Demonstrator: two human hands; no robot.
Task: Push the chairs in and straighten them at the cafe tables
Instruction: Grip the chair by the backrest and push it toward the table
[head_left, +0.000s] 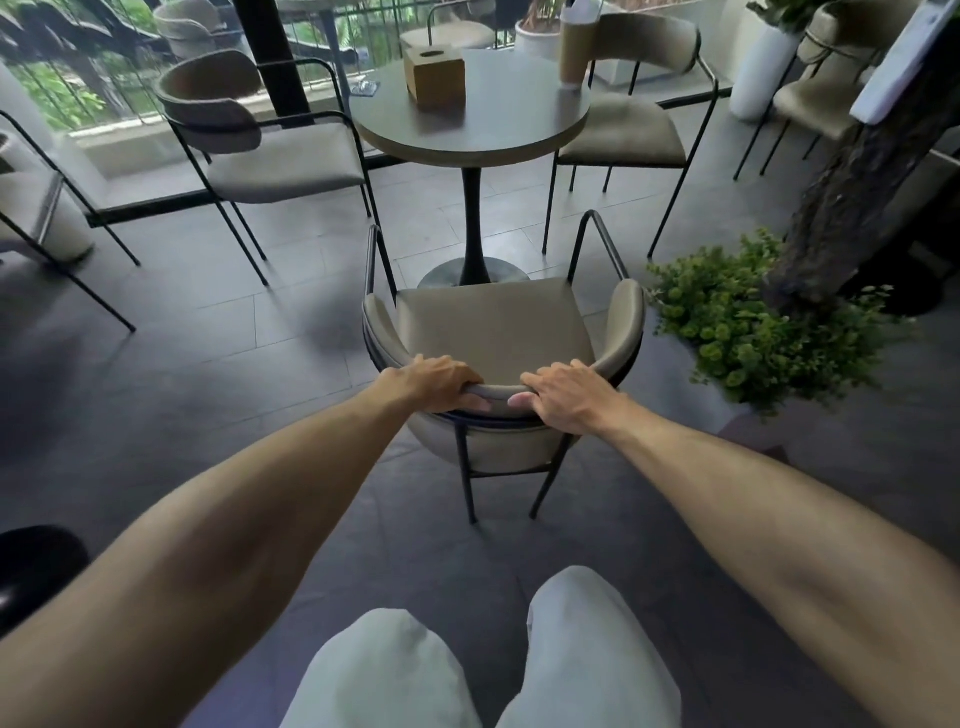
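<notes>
While both arms are stretched forward, the curved backrest of the near chair (493, 327) is gripped from behind: the left hand (436, 382) and right hand (566, 397) are closed over its top edge, fingers (535, 382) curled on the seat side. Its seat faces the round surface (470, 111), short of the edge.

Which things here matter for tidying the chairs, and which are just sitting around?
Part of the job: near chair, gripped by left hand and right hand; round table; left chair; right chair.
Just there: tissue box, leafy plant.
</notes>
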